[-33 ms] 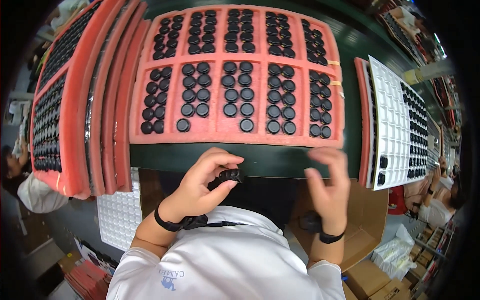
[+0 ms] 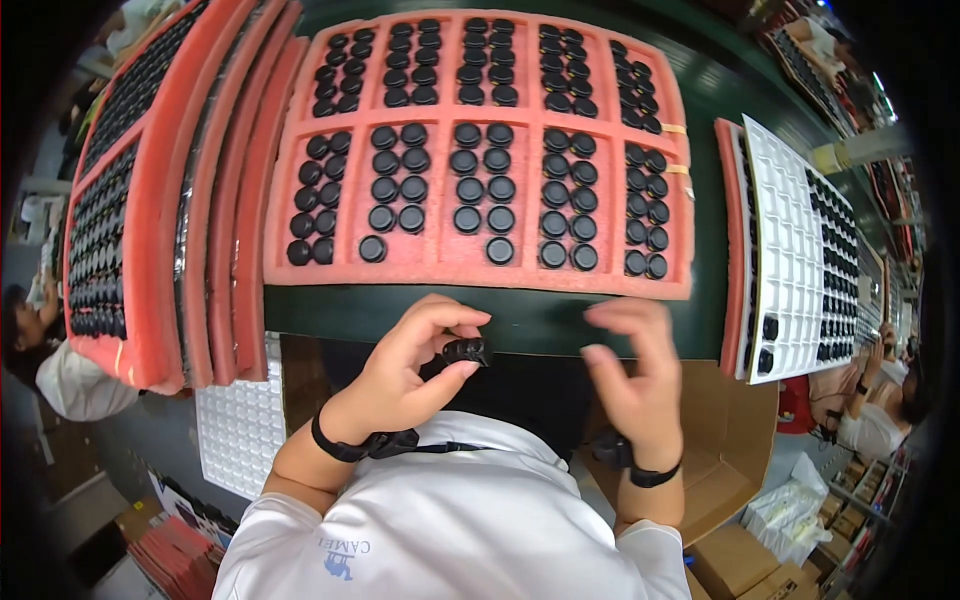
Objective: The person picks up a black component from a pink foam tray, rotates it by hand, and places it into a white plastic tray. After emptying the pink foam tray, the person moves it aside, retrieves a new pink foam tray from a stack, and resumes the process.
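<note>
A small black cylindrical part [image 2: 463,351] sits in the grip of my left hand [image 2: 415,358], between the thumb and the curled fingers. To its right my right hand [image 2: 640,365] hangs in the air with thumb and fingers apart and nothing between them; it is slightly blurred. Beyond both hands, a pink foam tray [image 2: 400,268] lies on the dark green work surface [image 2: 520,312]. Its compartments hold rows of round black parts [image 2: 499,250]. In the front row, two of the compartments each have a bare spot beside a single part.
Several pink foam trays [image 2: 160,230] stand tilted at left. On the right, a white compartment tray [image 2: 785,250] partly filled with black parts leans beside another pink tray. Below my right hand is a cardboard box [image 2: 725,450]. Another white tray [image 2: 240,430] is low at left. Other people are at both sides.
My right hand has moved left, closer to my left hand. My left hand keeps its grip on the black part. The whole view has shifted slightly.
</note>
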`<state>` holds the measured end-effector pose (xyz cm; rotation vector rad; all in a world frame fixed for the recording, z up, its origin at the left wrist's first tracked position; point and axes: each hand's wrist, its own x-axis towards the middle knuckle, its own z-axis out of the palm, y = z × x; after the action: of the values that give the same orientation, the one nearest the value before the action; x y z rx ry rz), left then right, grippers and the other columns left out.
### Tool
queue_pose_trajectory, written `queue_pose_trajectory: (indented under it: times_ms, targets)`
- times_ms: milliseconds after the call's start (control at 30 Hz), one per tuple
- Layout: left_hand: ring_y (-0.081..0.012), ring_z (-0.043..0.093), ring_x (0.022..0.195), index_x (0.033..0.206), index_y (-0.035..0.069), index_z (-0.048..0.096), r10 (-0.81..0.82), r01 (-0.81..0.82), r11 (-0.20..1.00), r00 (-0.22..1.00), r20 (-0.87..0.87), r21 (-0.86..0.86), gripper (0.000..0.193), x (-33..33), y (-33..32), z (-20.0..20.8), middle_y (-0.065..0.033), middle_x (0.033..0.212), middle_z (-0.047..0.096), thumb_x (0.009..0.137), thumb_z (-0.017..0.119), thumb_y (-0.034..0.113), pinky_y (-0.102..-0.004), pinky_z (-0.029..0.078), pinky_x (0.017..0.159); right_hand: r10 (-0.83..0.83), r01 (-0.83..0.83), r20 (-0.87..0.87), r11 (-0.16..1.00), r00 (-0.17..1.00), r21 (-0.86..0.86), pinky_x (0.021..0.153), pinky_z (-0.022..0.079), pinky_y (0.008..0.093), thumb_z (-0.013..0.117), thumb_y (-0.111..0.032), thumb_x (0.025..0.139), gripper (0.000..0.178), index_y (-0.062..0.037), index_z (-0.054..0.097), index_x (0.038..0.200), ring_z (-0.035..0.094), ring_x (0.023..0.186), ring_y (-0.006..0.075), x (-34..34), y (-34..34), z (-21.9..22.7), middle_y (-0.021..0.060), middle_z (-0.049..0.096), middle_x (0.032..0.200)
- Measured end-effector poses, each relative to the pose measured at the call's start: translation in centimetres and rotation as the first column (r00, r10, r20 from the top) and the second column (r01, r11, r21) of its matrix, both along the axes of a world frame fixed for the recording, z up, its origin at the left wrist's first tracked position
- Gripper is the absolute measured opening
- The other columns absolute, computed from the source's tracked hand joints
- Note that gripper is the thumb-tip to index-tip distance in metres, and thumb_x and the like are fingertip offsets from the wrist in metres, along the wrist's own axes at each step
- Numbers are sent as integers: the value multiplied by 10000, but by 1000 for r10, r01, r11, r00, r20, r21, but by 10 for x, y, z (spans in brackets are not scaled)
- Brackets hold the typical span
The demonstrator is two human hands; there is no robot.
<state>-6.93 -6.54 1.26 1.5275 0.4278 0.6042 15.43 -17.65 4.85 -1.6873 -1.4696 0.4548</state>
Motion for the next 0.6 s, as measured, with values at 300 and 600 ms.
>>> queue_pose_trajectory:
  times_ms: [300, 600]
  targets:
    - [-170, 510, 976, 1190, -17, 399, 71, -58, 988, 993, 89, -140, 415, -23, 1, 2, -109, 1067, 458, 811, 555, -84, -301, 450, 846, 253, -290, -490, 957, 834, 0, 809, 424, 298, 679, -26, 742, 242, -6, 599, 969, 544, 875, 222, -71, 43, -23, 91, 567, 933]
    - [-185, 525, 950, 1068, -30, 488, 160, -147, 953, 987, 28, -264, 252, -45, 17, -10, -116, 1054, 462, 819, 510, -64, -315, 472, 825, 18, -32, 276, 998, 961, 46, 726, 422, 319, 691, -21, 707, 227, -33, 602, 915, 537, 796, 223, -48, 80, -23, 76, 565, 855]
